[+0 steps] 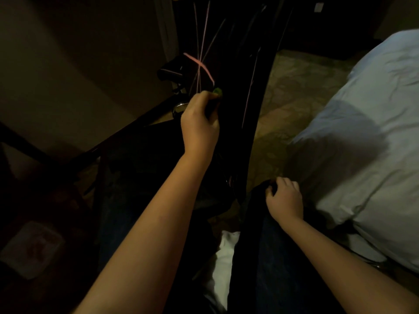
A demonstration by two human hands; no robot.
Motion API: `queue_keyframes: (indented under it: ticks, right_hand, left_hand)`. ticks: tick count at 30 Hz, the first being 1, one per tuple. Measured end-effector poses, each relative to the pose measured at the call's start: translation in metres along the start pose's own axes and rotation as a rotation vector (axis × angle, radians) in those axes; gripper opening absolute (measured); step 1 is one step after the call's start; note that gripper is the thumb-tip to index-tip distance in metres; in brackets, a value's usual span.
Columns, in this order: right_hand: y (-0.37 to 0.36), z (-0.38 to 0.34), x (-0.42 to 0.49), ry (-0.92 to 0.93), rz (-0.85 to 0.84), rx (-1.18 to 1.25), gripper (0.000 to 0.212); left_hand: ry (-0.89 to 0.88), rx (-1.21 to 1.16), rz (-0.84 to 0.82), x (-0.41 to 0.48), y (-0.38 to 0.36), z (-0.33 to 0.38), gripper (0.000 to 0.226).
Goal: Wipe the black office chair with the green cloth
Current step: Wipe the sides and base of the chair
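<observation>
The scene is dim. The black office chair (pixel 240 91) fills the middle of the head view as a tall dark shape with thin pink lines across it. My left hand (pixel 199 123) reaches up to it, fingers curled round the green cloth (pixel 218 92), of which only a small bunched edge shows past my fingertips. The cloth is pressed against the chair's dark surface. My right hand (pixel 284 198) is lower right, its fingers curled over a dark rounded part at the chair's lower edge; what exactly it grips is too dark to tell.
A bed with pale bedding (pixel 367 141) takes up the right side. Patterned carpet (pixel 288 103) lies between it and the chair. A dark caster-like chair part (pixel 172 71) sticks out left of the chair. A pale wall (pixel 79 64) and a dark rail (pixel 90 150) are on the left.
</observation>
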State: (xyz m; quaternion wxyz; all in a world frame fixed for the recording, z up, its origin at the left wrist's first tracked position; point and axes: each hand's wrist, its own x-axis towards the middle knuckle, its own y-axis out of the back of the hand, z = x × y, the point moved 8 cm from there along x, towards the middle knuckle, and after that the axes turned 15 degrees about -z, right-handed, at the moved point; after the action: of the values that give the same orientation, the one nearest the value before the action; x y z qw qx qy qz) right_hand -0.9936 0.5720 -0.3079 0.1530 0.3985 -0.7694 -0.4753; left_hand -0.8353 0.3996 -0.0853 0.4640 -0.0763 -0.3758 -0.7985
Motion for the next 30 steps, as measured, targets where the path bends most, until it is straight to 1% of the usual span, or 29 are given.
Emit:
queue_keyframes:
  ticks: [5, 7, 9, 14, 16, 19, 22, 24, 27, 28, 30]
  right_hand:
    - [-0.002, -0.006, 0.001, 0.006, -0.032, -0.023, 0.024]
    - [0.001, -0.003, 0.001, -0.002, -0.025, -0.014, 0.028]
    - [0.005, 0.001, -0.002, -0.001, 0.002, 0.015, 0.027]
    - [0.008, 0.006, -0.003, -0.006, 0.033, 0.046, 0.022]
    - [0.005, 0.002, -0.003, -0.002, 0.022, 0.005, 0.024]
    - [-0.001, -0.011, 0.0, 0.058, -0.001, -0.079, 0.023]
    - [-0.005, -0.019, 0.003, 0.112, 0.002, -0.075, 0.02]
    - [-0.006, -0.019, 0.004, 0.118, 0.012, -0.054, 0.018]
    - [-0.009, -0.02, 0.005, 0.124, 0.02, -0.042, 0.015]
    - [-0.01, -0.019, 0.006, 0.124, 0.02, -0.039, 0.015]
    - [-0.01, -0.018, 0.006, 0.12, 0.018, -0.031, 0.014]
  left_hand:
    - [-0.061, -0.023, 0.036, -0.015, -0.004, -0.004, 0.018]
    - [-0.046, -0.037, 0.037, -0.021, -0.007, -0.01, 0.022]
    - [-0.033, -0.048, 0.028, -0.025, -0.009, -0.019, 0.025]
    - [0.002, -0.029, 0.007, -0.032, -0.017, -0.035, 0.023]
    - [0.028, -0.017, -0.003, -0.038, -0.022, -0.044, 0.022]
    - [0.08, -0.03, -0.044, -0.047, -0.03, -0.06, 0.02]
    - [0.125, 0.006, -0.097, -0.053, -0.039, -0.078, 0.016]
    - [0.165, 0.052, -0.175, -0.06, -0.05, -0.095, 0.014]
    - [0.205, 0.157, -0.316, -0.074, -0.077, -0.113, 0.017]
    - [0.212, 0.169, -0.327, -0.078, -0.086, -0.115, 0.018]
    - [0.265, 0.14, -0.275, -0.083, -0.095, -0.118, 0.018]
